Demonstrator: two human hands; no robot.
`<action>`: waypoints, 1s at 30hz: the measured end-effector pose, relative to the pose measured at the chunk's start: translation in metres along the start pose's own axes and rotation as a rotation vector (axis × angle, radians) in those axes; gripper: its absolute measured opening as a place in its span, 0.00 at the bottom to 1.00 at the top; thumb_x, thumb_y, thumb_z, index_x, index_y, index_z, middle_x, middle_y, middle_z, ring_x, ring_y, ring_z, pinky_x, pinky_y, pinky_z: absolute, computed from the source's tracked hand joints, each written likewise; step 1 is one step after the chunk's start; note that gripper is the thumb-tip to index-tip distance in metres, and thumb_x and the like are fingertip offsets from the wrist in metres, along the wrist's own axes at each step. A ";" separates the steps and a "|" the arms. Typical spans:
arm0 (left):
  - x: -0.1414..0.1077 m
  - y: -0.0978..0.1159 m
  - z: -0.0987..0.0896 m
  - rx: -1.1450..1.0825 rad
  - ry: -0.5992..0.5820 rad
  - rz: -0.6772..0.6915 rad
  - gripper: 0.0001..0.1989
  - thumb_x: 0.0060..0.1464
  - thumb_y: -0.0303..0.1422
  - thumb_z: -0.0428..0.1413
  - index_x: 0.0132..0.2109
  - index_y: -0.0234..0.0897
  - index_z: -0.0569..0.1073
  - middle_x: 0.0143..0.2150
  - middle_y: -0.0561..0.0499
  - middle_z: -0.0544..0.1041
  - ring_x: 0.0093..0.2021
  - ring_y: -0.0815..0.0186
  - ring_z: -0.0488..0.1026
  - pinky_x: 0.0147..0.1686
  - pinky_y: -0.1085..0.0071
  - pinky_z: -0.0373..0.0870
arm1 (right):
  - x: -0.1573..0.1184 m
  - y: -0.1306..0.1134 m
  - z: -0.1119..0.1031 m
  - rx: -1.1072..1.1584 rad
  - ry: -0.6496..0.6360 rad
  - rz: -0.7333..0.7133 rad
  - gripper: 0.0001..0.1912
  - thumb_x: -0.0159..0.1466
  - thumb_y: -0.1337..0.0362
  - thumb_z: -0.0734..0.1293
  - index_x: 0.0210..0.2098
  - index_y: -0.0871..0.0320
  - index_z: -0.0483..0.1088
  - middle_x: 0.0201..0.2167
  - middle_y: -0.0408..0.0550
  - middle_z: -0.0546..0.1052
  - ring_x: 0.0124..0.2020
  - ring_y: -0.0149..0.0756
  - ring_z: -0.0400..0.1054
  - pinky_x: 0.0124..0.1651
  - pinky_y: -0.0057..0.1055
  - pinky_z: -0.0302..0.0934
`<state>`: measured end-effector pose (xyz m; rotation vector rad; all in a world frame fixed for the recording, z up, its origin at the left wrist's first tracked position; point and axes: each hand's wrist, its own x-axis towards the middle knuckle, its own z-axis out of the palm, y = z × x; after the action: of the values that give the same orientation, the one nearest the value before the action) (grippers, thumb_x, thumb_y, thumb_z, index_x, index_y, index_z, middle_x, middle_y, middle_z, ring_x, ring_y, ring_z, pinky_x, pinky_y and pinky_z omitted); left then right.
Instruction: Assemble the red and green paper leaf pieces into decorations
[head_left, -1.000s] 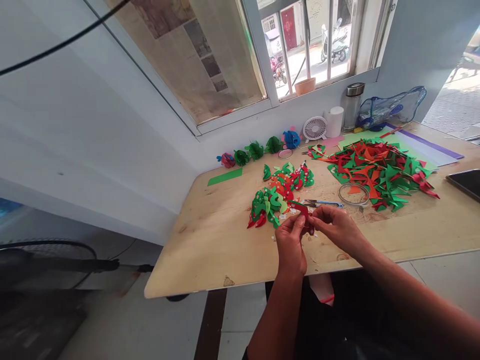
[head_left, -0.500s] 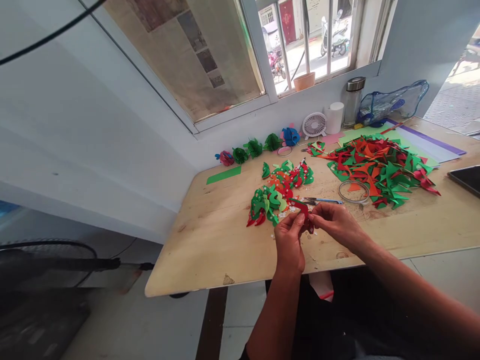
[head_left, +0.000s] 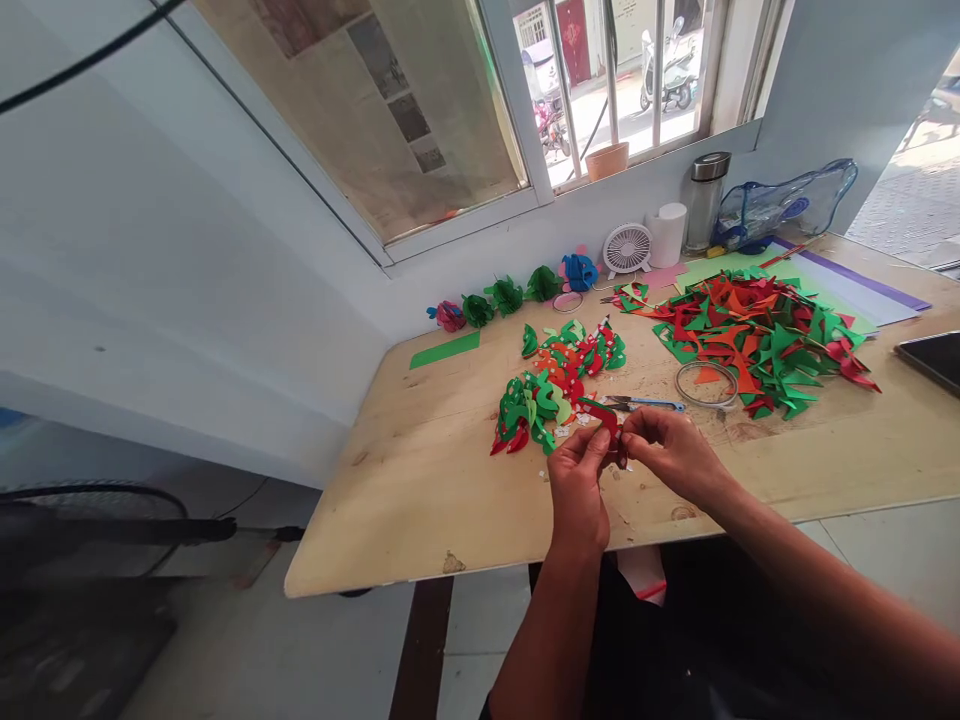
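Red and green paper pieces (head_left: 606, 417) are pinched in my left hand (head_left: 579, 482) near the table's front edge. My right hand (head_left: 673, 452) has its thumb and fingers pressed together at the right side of these pieces; whether it grips the paper or a tiny bit is too small to tell. Just behind the hands lie blue-handled scissors (head_left: 651, 404). Small curved green, red and orange paper shapes with white squares (head_left: 534, 400) are heaped behind and left of my left hand. Little white scraps (head_left: 583, 422) lie around there.
A large pile of red, orange and green paper scraps (head_left: 780, 345) covers the right side of the table (head_left: 405, 500). A tape ring (head_left: 706, 384), small fan (head_left: 628, 250), glass bottle (head_left: 705, 205) and dark tablet (head_left: 934, 358) also stand or lie there. Paper balls (head_left: 506, 294) line the wall.
The view has shifted slightly. My right fingertips have moved a little apart from my left fingertips; the left hand still holds the red and green paper.
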<state>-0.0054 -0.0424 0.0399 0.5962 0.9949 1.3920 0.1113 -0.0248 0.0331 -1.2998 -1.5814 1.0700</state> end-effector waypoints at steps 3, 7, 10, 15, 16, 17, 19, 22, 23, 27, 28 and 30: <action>0.000 0.000 0.000 0.001 -0.015 -0.011 0.08 0.40 0.34 0.63 0.26 0.32 0.75 0.26 0.50 0.74 0.26 0.71 0.69 0.27 0.74 0.65 | -0.001 0.000 0.000 -0.005 -0.007 -0.014 0.08 0.56 0.64 0.61 0.23 0.58 0.66 0.20 0.44 0.74 0.25 0.33 0.66 0.30 0.29 0.60; 0.000 0.000 -0.001 -0.012 -0.015 -0.015 0.08 0.40 0.33 0.63 0.26 0.32 0.75 0.26 0.50 0.74 0.26 0.71 0.69 0.28 0.75 0.65 | -0.001 0.001 0.000 -0.007 -0.013 0.011 0.08 0.56 0.62 0.63 0.23 0.57 0.67 0.21 0.45 0.74 0.25 0.33 0.67 0.31 0.30 0.61; -0.001 0.000 -0.002 0.007 -0.015 -0.006 0.09 0.40 0.34 0.63 0.26 0.31 0.75 0.25 0.50 0.74 0.25 0.71 0.68 0.27 0.75 0.64 | 0.000 0.002 0.000 0.027 -0.024 0.018 0.08 0.56 0.61 0.63 0.23 0.57 0.67 0.20 0.44 0.74 0.24 0.33 0.67 0.29 0.29 0.61; -0.002 0.000 -0.003 0.026 -0.016 -0.005 0.10 0.40 0.35 0.63 0.25 0.32 0.75 0.25 0.50 0.74 0.25 0.71 0.68 0.26 0.74 0.65 | 0.000 0.000 0.000 0.019 -0.057 0.018 0.09 0.56 0.62 0.63 0.21 0.57 0.66 0.20 0.44 0.74 0.24 0.33 0.66 0.28 0.28 0.59; -0.002 0.000 -0.003 0.024 -0.013 -0.009 0.09 0.40 0.35 0.63 0.25 0.32 0.75 0.25 0.50 0.74 0.25 0.71 0.68 0.26 0.74 0.65 | 0.000 0.000 -0.001 0.004 -0.054 0.017 0.08 0.56 0.63 0.62 0.21 0.57 0.66 0.20 0.44 0.74 0.24 0.33 0.66 0.28 0.28 0.59; -0.002 0.001 -0.003 0.020 -0.009 -0.015 0.09 0.40 0.34 0.63 0.25 0.32 0.75 0.25 0.50 0.74 0.25 0.71 0.68 0.26 0.74 0.65 | 0.001 0.001 -0.001 -0.013 -0.049 0.016 0.08 0.55 0.63 0.62 0.21 0.57 0.66 0.20 0.44 0.73 0.24 0.32 0.66 0.28 0.28 0.59; -0.002 0.001 -0.002 0.009 0.002 -0.024 0.08 0.39 0.34 0.63 0.25 0.32 0.75 0.24 0.50 0.74 0.25 0.72 0.68 0.26 0.75 0.64 | 0.001 0.001 0.000 -0.051 -0.027 0.012 0.07 0.55 0.64 0.62 0.21 0.57 0.65 0.19 0.44 0.73 0.23 0.32 0.66 0.28 0.28 0.59; -0.002 0.003 -0.001 0.003 0.019 -0.037 0.08 0.39 0.33 0.63 0.25 0.31 0.75 0.24 0.51 0.74 0.24 0.72 0.68 0.26 0.75 0.64 | 0.001 0.003 0.001 -0.109 0.010 -0.013 0.06 0.54 0.65 0.62 0.21 0.57 0.66 0.19 0.43 0.73 0.23 0.31 0.64 0.28 0.28 0.58; -0.002 0.003 0.000 0.002 0.025 -0.043 0.08 0.39 0.33 0.63 0.25 0.31 0.75 0.24 0.51 0.74 0.25 0.72 0.69 0.27 0.74 0.65 | 0.001 0.004 0.002 -0.125 0.021 -0.022 0.06 0.54 0.66 0.62 0.21 0.57 0.66 0.19 0.43 0.73 0.23 0.31 0.64 0.28 0.28 0.58; 0.000 0.002 0.000 -0.015 0.039 -0.054 0.09 0.37 0.33 0.63 0.25 0.31 0.75 0.25 0.50 0.74 0.25 0.71 0.69 0.26 0.74 0.64 | 0.000 0.003 0.001 -0.149 0.047 -0.039 0.06 0.53 0.68 0.61 0.21 0.57 0.66 0.18 0.42 0.72 0.23 0.31 0.63 0.28 0.28 0.57; 0.000 0.002 0.000 -0.017 0.036 -0.058 0.09 0.37 0.33 0.63 0.25 0.31 0.75 0.25 0.50 0.74 0.25 0.71 0.69 0.26 0.74 0.64 | 0.000 0.003 0.001 -0.149 0.041 -0.044 0.06 0.54 0.67 0.61 0.22 0.57 0.66 0.19 0.42 0.72 0.23 0.31 0.63 0.28 0.28 0.57; 0.001 0.001 -0.001 -0.019 0.030 -0.065 0.09 0.37 0.33 0.63 0.26 0.31 0.75 0.25 0.50 0.74 0.25 0.71 0.69 0.26 0.74 0.64 | 0.000 0.002 0.000 -0.149 0.022 -0.054 0.07 0.55 0.66 0.61 0.22 0.56 0.66 0.19 0.43 0.72 0.23 0.31 0.64 0.28 0.28 0.57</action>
<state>-0.0068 -0.0414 0.0407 0.5256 1.0158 1.3548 0.1122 -0.0241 0.0315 -1.3537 -1.6968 0.9166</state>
